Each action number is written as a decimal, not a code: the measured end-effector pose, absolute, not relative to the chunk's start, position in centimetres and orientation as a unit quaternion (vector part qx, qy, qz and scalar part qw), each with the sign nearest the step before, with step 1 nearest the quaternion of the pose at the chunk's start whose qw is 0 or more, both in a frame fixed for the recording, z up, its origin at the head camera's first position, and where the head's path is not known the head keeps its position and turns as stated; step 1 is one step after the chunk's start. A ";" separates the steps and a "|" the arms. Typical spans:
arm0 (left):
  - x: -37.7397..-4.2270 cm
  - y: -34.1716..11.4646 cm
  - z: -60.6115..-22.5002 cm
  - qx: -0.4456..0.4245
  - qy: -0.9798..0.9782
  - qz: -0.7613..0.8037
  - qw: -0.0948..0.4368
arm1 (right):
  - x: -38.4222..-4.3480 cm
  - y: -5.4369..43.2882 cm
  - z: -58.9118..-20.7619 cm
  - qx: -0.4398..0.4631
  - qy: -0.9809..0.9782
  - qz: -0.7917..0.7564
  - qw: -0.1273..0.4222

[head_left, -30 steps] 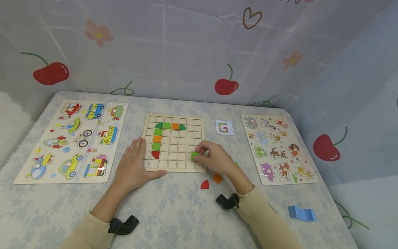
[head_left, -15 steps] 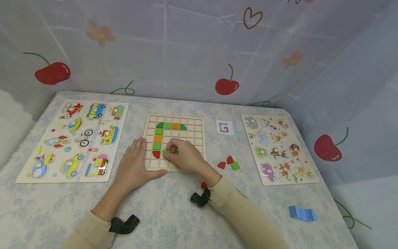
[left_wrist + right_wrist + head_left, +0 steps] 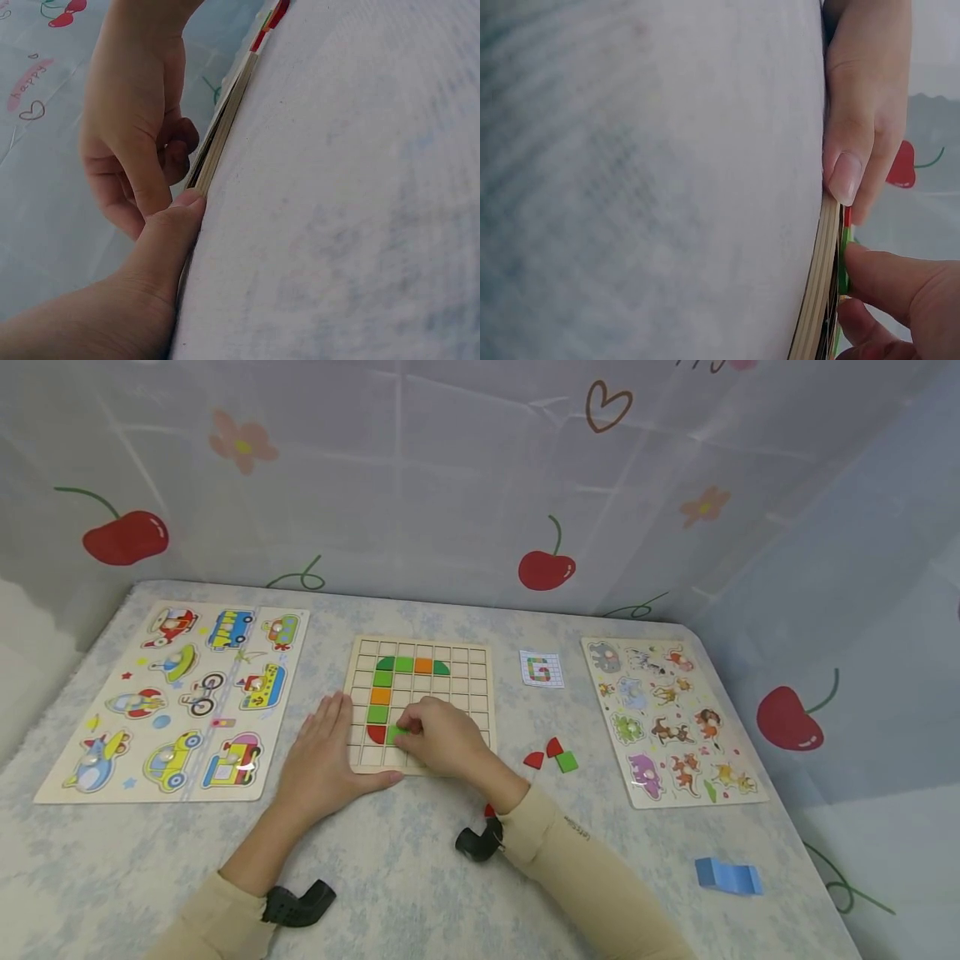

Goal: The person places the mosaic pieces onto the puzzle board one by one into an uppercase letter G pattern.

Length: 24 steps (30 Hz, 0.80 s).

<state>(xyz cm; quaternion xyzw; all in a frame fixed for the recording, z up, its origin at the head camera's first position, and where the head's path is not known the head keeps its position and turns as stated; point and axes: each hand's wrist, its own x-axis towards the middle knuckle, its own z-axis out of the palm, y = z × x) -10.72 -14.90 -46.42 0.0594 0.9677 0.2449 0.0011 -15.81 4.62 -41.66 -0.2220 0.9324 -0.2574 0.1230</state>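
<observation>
A wooden grid board (image 3: 472, 685) lies in the middle of the table in the head view. Green, orange and red tiles form a bent line in its cells, ending in a red quarter-circle tile (image 3: 375, 734). My right hand (image 3: 450, 741) pinches a green square tile (image 3: 393, 735) between thumb and fingers, down at the board just right of that red one. My left hand (image 3: 321, 760) rests along the board's left side, fingers straight, thumb at the front edge. In the right wrist view the green tile (image 3: 845, 262) shows edge-on under the right fingertips.
Right of the board lie two red quarter-circle tiles (image 3: 533, 760) and a green square tile (image 3: 567, 762). Another red piece is mostly hidden by the right wrist. A pattern card (image 3: 541, 669), a vehicle puzzle (image 3: 161, 720), an animal puzzle (image 3: 675, 727) and a blue block (image 3: 728, 877) surround it.
My right hand has carried the green square tile leftward across the board, then lowered it beside the red quarter-circle tile. The left hand has stayed in place.
</observation>
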 end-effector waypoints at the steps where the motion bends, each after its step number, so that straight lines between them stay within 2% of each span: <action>1: -10.7 -14.9 -46.4 0.059 0.968 0.244 0.001 | -15.8 4.7 -41.6 -0.226 0.934 -0.250 0.120; 7: -10.7 -14.8 -46.5 0.059 0.967 0.249 0.006 | -15.8 5.7 -41.2 -0.251 0.930 -0.235 0.128; 12: -10.7 -14.8 -46.4 0.057 0.967 0.246 0.011 | -15.5 7.5 -40.2 -0.238 0.929 -0.245 0.141; 24: -10.7 -14.8 -46.5 0.057 0.966 0.250 0.012 | -14.4 15.4 -38.9 -0.214 0.917 -0.288 0.175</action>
